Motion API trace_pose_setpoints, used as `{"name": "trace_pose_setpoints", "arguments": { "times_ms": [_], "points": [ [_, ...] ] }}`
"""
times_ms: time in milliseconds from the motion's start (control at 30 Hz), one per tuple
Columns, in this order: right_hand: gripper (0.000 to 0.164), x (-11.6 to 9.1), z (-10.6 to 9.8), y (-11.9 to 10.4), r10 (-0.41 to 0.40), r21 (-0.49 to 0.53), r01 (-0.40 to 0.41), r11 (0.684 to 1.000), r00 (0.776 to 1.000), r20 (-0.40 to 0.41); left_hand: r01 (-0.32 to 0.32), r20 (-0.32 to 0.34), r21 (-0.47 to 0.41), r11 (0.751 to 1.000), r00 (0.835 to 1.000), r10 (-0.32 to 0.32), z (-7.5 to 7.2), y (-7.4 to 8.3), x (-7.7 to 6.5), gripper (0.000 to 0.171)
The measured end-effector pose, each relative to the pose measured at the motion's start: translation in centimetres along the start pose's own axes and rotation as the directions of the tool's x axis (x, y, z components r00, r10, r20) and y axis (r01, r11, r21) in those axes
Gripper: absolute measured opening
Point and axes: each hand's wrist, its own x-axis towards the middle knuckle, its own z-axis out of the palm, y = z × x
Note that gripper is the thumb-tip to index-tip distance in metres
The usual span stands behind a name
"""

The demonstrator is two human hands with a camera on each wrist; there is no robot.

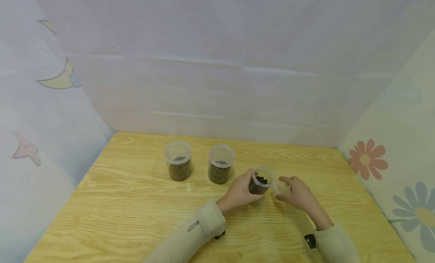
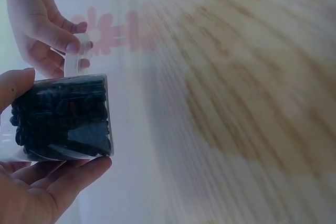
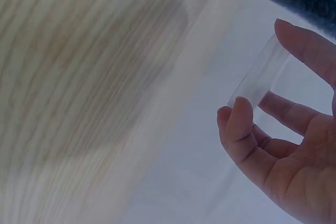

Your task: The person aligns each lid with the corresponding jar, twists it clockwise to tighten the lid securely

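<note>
My left hand point(image 1: 242, 191) grips a clear plastic jar point(image 2: 63, 118) around its side. Dark bean-like pieces point(image 1: 261, 179) fill much of the jar, and its mouth is uncovered and tilted toward the right. Just right of the jar, my right hand point(image 1: 298, 194) holds a clear round lid point(image 3: 261, 72) by its rim, between thumb and fingers. In the right wrist view the lid stands on edge, apart from the jar. The left wrist view shows the lid beyond the jar, in the other hand's fingertips.
Two more clear jars with lids, a left one point(image 1: 180, 169) and a middle one point(image 1: 220, 171), stand upright toward the back of the wooden table point(image 1: 136, 206). Both hold dark contents. Pale cloth walls point(image 1: 217, 96) with printed flowers and a moon surround the table.
</note>
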Motion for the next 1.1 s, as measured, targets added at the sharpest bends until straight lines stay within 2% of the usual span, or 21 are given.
{"name": "trace_pose_setpoints", "arguments": {
  "times_ms": [500,933,1100],
  "points": [
    [0.061,-1.2,1.0,-2.5,-0.071,0.052,0.075,0.996,0.996,-0.06,-0.041,-0.047,-0.013,0.999,0.998,0.04,-1.2,-0.2,-2.5,0.063],
    [0.061,-1.6,2.1,-4.5,-0.055,0.089,0.058,0.994,0.998,-0.035,-0.061,-0.071,-0.029,0.998,0.996,0.059,-2.2,-0.8,-4.2,0.065],
    [0.06,-1.7,2.5,-5.1,-0.057,0.096,0.06,0.994,0.998,-0.034,-0.048,-0.08,-0.051,0.998,0.996,0.043,-2.4,-1.1,-4.6,0.068]
  ]
}}
